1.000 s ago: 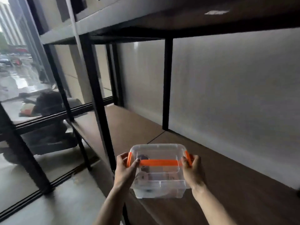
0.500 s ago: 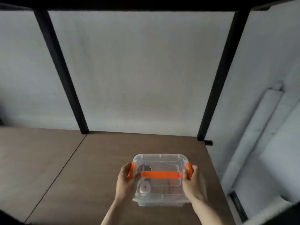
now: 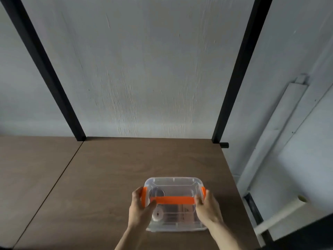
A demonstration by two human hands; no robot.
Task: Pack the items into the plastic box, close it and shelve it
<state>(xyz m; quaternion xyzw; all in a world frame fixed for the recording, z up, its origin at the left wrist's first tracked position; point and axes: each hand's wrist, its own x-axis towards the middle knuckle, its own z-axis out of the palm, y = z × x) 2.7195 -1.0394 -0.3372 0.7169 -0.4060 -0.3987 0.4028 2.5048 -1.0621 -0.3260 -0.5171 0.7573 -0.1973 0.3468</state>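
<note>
A clear plastic box (image 3: 173,204) with rounded corners, its lid on, sits on the near right part of a brown wood-grain shelf board (image 3: 111,177). An orange handle (image 3: 172,200) spans the lid between orange side clips. Blurred items show through the plastic, among them a round white piece. The left hand (image 3: 141,209) curls around the box's left end, thumb on the lid; the right hand (image 3: 209,208) clasps the right end likewise. Black metal uprights (image 3: 232,73) stand at the far edge before a rough pale wall (image 3: 144,69). A seam divides the board from its left neighbour.
</note>
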